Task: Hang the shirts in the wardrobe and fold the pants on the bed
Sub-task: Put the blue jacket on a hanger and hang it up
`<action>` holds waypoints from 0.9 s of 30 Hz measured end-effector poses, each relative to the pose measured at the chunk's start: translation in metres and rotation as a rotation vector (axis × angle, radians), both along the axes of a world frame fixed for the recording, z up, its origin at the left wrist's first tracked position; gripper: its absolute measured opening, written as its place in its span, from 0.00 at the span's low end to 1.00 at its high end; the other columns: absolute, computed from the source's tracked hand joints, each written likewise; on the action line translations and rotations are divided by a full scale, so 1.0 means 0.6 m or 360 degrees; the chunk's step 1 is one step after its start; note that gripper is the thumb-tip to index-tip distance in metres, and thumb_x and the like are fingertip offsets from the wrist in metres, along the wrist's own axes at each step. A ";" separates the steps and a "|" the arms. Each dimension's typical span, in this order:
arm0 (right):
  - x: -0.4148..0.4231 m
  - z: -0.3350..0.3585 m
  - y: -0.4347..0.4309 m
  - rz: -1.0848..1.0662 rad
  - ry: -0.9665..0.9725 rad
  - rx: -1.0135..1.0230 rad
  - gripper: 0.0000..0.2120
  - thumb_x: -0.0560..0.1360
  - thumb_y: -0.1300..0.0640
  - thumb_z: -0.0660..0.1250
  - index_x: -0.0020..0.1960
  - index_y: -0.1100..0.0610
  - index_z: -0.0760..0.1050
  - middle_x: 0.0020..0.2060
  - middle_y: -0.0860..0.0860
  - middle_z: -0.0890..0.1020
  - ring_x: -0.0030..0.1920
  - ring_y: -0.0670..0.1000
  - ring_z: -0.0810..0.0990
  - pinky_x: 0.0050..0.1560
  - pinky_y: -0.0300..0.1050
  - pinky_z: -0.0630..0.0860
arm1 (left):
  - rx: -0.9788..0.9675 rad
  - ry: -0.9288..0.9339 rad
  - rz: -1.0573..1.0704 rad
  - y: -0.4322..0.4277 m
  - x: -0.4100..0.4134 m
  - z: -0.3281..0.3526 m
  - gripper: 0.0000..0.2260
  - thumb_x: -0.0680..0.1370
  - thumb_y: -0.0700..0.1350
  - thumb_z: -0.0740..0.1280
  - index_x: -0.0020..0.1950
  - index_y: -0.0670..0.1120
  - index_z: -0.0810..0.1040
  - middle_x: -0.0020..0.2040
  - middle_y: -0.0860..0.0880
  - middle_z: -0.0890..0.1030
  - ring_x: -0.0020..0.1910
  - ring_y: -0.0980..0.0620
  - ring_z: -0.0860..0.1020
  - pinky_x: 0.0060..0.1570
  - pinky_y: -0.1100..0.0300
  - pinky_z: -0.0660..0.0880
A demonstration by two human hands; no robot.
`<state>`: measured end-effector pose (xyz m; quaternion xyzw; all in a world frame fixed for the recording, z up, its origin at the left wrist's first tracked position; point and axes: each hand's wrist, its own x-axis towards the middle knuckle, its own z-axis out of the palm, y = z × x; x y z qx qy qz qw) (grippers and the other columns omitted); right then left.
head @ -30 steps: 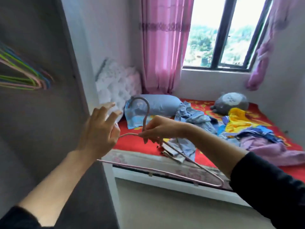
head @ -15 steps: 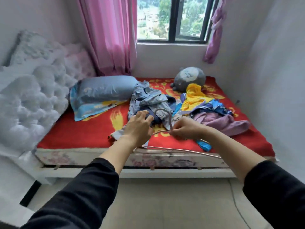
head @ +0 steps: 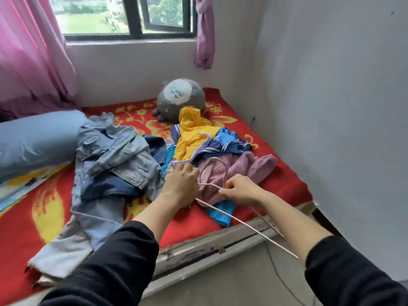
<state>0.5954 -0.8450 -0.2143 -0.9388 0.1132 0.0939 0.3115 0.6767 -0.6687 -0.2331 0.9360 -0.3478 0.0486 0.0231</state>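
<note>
Since half a second ago my view has closed in on the bed (head: pixel 284 191) and swung right, and both hands with the hanger have shifted from over the denim to the heap nearer the wall. Its red, yellow-flowered blanket fills most of what I see, with a pink curtain (head: pixel 28 54) hanging at the left by the window (head: pixel 123 16) and a pale blue pillow (head: pixel 37 140) lying along the left side. Crumpled denim pants (head: pixel 114 155) sprawl across the middle, one pale leg trailing over the near edge. A round grey plush toy (head: pixel 181 98) sits at the far side under the window. Just in front of it lie a yellow garment (head: pixel 192 131), a blue striped garment (head: pixel 229 144) and a mauve top (head: pixel 254 166), piled touching one another, with a scrap of teal cloth (head: pixel 220 212) at the near edge. The thin pink hanger (head: pixel 226 173) hovers tilted over the mauve top, hook uppermost, its long bar running down to the right past the bed edge. My right hand (head: pixel 240 189) pinches it at the neck below the hook. My left hand (head: pixel 182 184) reaches to the white-trimmed edge of the pile beside the hook (its fingers are hidden behind the back of the hand, so I cannot tell whether they grip any cloth).
</note>
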 end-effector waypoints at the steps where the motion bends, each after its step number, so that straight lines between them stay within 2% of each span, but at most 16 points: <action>1: 0.023 -0.007 -0.025 -0.0073 -0.0013 0.0010 0.22 0.74 0.52 0.68 0.25 0.56 0.64 0.24 0.49 0.70 0.27 0.45 0.68 0.27 0.38 0.64 | 0.0007 0.0029 -0.0026 -0.032 0.028 -0.006 0.15 0.76 0.46 0.59 0.62 0.44 0.72 0.62 0.43 0.72 0.63 0.42 0.67 0.62 0.51 0.67; 5: 0.106 -0.040 -0.124 -0.0263 -0.0003 0.0044 0.21 0.74 0.49 0.68 0.28 0.60 0.70 0.28 0.55 0.76 0.34 0.51 0.74 0.39 0.45 0.71 | -0.0003 0.0211 -0.0062 -0.145 0.119 -0.047 0.18 0.76 0.46 0.58 0.65 0.45 0.71 0.62 0.44 0.72 0.63 0.42 0.68 0.62 0.52 0.67; 8: 0.172 -0.070 -0.200 -0.0375 -0.0027 -0.0032 0.23 0.74 0.48 0.66 0.25 0.58 0.66 0.31 0.57 0.77 0.40 0.57 0.78 0.41 0.46 0.70 | 0.0061 0.0275 -0.0078 -0.214 0.185 -0.092 0.17 0.76 0.45 0.56 0.64 0.46 0.71 0.64 0.47 0.72 0.63 0.44 0.67 0.62 0.52 0.66; 12: 0.273 -0.108 -0.307 -0.0450 -0.0086 -0.0093 0.23 0.74 0.49 0.64 0.23 0.55 0.63 0.38 0.63 0.82 0.45 0.61 0.80 0.44 0.48 0.72 | -0.0031 0.0445 0.0075 -0.299 0.270 -0.143 0.15 0.77 0.45 0.58 0.63 0.46 0.71 0.62 0.45 0.71 0.61 0.43 0.67 0.57 0.52 0.69; 16: 0.381 -0.150 -0.417 -0.0427 -0.0094 -0.0088 0.24 0.76 0.47 0.63 0.24 0.54 0.63 0.39 0.63 0.82 0.45 0.62 0.80 0.43 0.48 0.70 | -0.0088 0.0645 0.0341 -0.381 0.352 -0.195 0.13 0.78 0.46 0.59 0.61 0.46 0.71 0.58 0.45 0.72 0.60 0.44 0.68 0.55 0.51 0.70; 21: 0.495 -0.199 -0.518 -0.0481 -0.0205 -0.0120 0.24 0.77 0.48 0.61 0.26 0.56 0.63 0.35 0.61 0.81 0.42 0.63 0.78 0.38 0.48 0.61 | -0.0076 0.0836 0.0577 -0.462 0.437 -0.250 0.12 0.77 0.46 0.59 0.59 0.44 0.71 0.57 0.44 0.72 0.60 0.43 0.68 0.55 0.49 0.70; 27: 0.580 -0.264 -0.576 -0.0585 -0.0348 -0.0051 0.19 0.78 0.51 0.61 0.30 0.54 0.64 0.34 0.61 0.81 0.39 0.65 0.77 0.36 0.48 0.63 | -0.0157 0.0883 0.0710 -0.536 0.530 -0.314 0.13 0.78 0.48 0.59 0.61 0.44 0.69 0.57 0.43 0.72 0.59 0.41 0.70 0.51 0.47 0.70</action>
